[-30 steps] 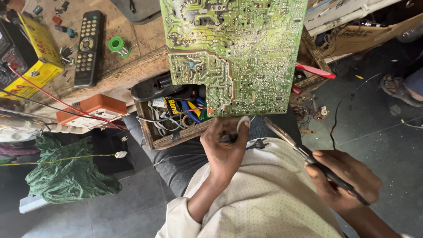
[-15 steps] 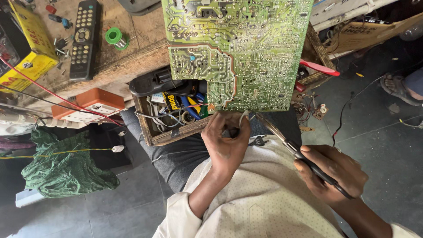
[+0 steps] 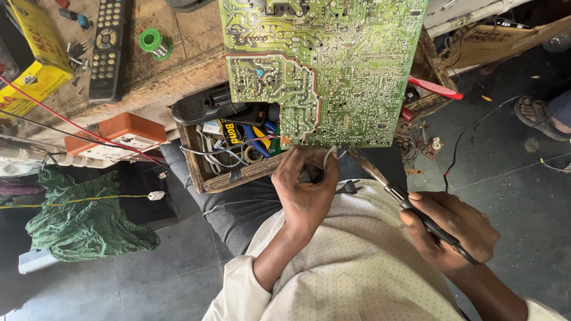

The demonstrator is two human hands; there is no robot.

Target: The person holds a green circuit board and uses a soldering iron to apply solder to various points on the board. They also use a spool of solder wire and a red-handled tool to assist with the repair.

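A large green circuit board (image 3: pixel 324 59) stands solder side towards me, resting over an open wooden drawer (image 3: pixel 205 172). My left hand (image 3: pixel 306 187) is just below the board's lower edge, fingers pinched on a thin pale solder wire (image 3: pixel 328 156) that bends up to the board. My right hand (image 3: pixel 452 229) grips a black-handled soldering iron (image 3: pixel 389 190); its metal tip points up-left to the board's lower edge, close to the wire.
The drawer holds cables, pliers and small tubes. On the wooden bench lie a black remote (image 3: pixel 107 47), a green solder spool (image 3: pixel 151 41) and a yellow box (image 3: pixel 33 65). An orange socket box (image 3: pixel 116 134) and green cloth (image 3: pixel 83 214) lie left. Another person's sandalled foot (image 3: pixel 535 113) is right.
The view has shifted slightly. Both hands have stayed below the board; the iron's tip has come nearer the board's lower edge beside the wire.
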